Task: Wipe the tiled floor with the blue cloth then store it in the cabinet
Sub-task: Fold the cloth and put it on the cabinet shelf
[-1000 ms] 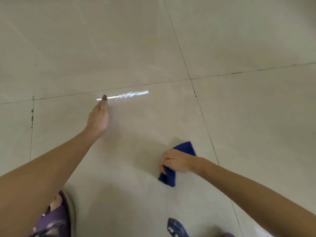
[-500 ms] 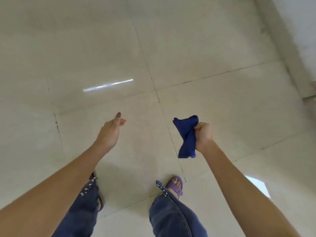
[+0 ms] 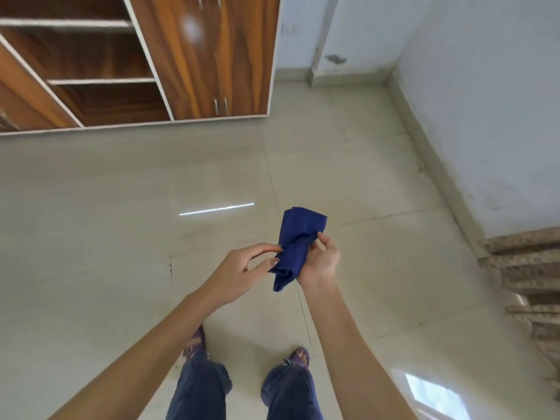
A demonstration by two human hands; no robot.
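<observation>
The blue cloth (image 3: 295, 244) is bunched and held up in front of me, well above the tiled floor (image 3: 121, 237). My right hand (image 3: 322, 262) grips its right side, thumb and fingers closed on the fabric. My left hand (image 3: 242, 272) pinches the cloth's left edge with its fingertips. The wooden cabinet (image 3: 212, 56) stands ahead at the upper left; its left section is open and shows bare shelves (image 3: 100, 81), and its right doors are shut.
A pale wall (image 3: 485, 101) with a skirting runs along the right. Rough stone steps (image 3: 527, 283) sit at the right edge. My legs in jeans (image 3: 200, 386) and purple sandals stand on the floor below my arms.
I have stood up from the floor and the view has lifted toward the cabinet. The cloth came off the tiles in my right hand, and my left hand has joined it.
</observation>
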